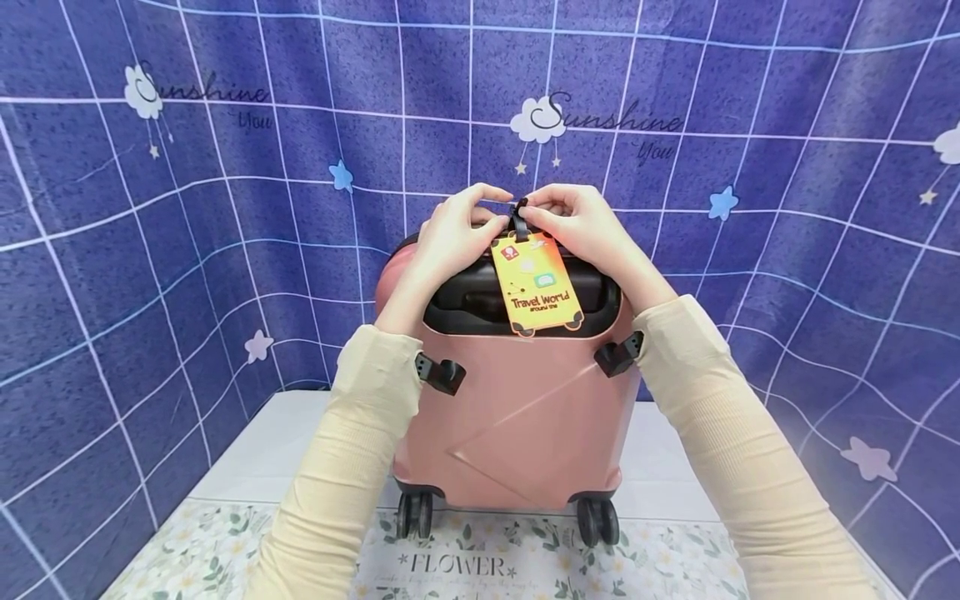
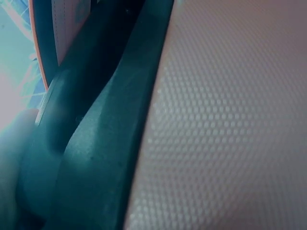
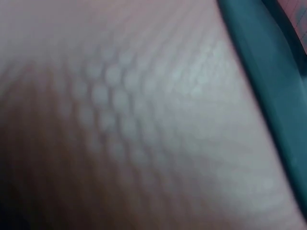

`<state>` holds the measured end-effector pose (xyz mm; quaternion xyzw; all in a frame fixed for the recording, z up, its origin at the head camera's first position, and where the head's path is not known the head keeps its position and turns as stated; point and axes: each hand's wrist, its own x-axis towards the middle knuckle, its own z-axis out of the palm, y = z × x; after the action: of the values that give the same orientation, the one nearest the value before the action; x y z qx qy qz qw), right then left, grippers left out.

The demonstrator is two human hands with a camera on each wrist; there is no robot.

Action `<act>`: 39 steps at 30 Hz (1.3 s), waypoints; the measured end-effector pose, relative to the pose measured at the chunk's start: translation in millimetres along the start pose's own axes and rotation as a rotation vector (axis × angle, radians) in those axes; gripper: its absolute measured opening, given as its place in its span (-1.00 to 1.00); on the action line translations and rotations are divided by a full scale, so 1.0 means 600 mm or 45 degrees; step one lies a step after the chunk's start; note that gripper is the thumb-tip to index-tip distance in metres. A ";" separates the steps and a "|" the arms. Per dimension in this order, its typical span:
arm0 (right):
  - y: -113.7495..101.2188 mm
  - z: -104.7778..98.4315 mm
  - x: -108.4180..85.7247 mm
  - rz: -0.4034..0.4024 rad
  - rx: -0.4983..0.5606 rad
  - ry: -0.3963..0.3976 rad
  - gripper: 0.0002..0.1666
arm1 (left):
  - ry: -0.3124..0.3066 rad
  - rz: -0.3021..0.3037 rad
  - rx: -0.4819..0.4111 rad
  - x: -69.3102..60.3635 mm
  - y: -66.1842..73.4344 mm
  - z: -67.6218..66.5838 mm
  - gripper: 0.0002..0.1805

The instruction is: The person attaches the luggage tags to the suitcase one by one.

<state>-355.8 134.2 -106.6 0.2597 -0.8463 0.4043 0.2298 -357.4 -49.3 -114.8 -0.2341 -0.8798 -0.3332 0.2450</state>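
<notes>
A yellow-orange luggage tag (image 1: 536, 287) reading "Travel World" hangs by a black strap (image 1: 519, 222) at the top of a pink suitcase (image 1: 525, 417). The left hand (image 1: 459, 233) and the right hand (image 1: 581, 223) meet at this strap from either side, thumbs and index fingers pinching it. Behind the tag lies the black recess (image 1: 468, 293) of the suitcase. The left wrist view shows the textured pink shell (image 2: 225, 115) and black trim (image 2: 103, 139); the right wrist view shows blurred shell (image 3: 144, 110) beside black trim (image 3: 268, 96).
The suitcase stands on its wheels (image 1: 597, 521) on a white surface with a floral mat (image 1: 450, 567). A blue grid-patterned curtain (image 1: 442, 92) hangs behind and at both sides. Small black wrist-camera mounts (image 1: 442, 373) are on both sleeves.
</notes>
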 end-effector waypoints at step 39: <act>-0.005 0.002 0.014 -0.029 -0.065 -0.023 -0.74 | -0.088 -0.023 0.021 -0.004 0.003 -0.004 -0.61</act>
<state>-360.3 129.7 -100.6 0.2671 -0.8553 0.3776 0.2333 -354.2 -50.4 -114.0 -0.2356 -0.8925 -0.3200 0.2135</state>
